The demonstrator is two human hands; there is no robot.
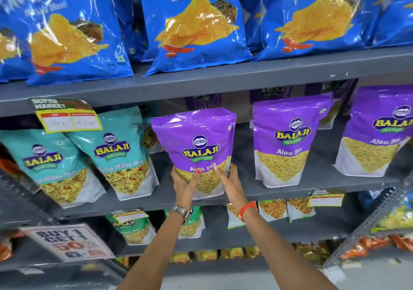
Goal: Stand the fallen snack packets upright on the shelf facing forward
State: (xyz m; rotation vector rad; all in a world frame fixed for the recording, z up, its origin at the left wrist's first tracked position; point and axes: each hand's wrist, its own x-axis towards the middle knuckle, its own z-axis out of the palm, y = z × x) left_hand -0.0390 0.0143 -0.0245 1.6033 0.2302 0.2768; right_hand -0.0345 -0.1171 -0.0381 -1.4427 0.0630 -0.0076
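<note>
A purple Aloo Sev packet [196,142] stands upright and faces forward on the grey middle shelf [290,192]. My left hand [184,181] grips its lower left side, thumb on the front. My right hand [230,181] grips its lower right side, a finger across the front and the others behind. Two more purple Aloo Sev packets [288,142] [377,131] stand upright to the right. Two teal mix packets [120,153] [49,166] lean to the left of it.
Blue crisp bags [194,23] fill the shelf above. A yellow price tag [67,115] hangs from that shelf's edge. Smaller packets [131,227] sit on the shelves below, beside a "Buy 1 Get 1" sign [69,242]. More purple packets stand behind the front row.
</note>
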